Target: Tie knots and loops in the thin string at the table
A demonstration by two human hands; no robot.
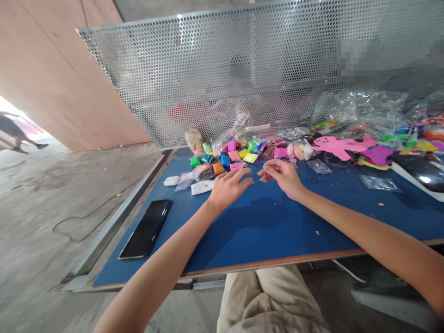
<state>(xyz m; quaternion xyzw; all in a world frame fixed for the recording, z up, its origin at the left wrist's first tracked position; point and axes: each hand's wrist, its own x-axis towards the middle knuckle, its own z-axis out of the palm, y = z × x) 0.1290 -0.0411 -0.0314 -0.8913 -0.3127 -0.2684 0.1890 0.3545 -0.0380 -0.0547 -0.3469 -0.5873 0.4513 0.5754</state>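
Above the blue tabletop (249, 231), my left hand (231, 186) is bent with thumb and fingertips close together. Facing it, my right hand (281, 175) is closed in a pinch. A thin, pale strand (257, 181) shows faintly between the fingertips of both hands; its exact kind is too fine to make out. Just behind my hands lie small packets of coloured clay, among them a yellow packet (250, 157), an orange packet (218, 168) and a blue packet (225, 160). A white packet (202, 187) lies beside my left hand.
A black phone (145, 229) lies at the left, near a white case (171, 181). Pink cut-out figure (342, 145), clear plastic bags (371, 111) and a black-and-white device (421, 173) are at the right. A perforated metal panel (208, 60) stands behind. Someone's legs (17, 138) show far left.
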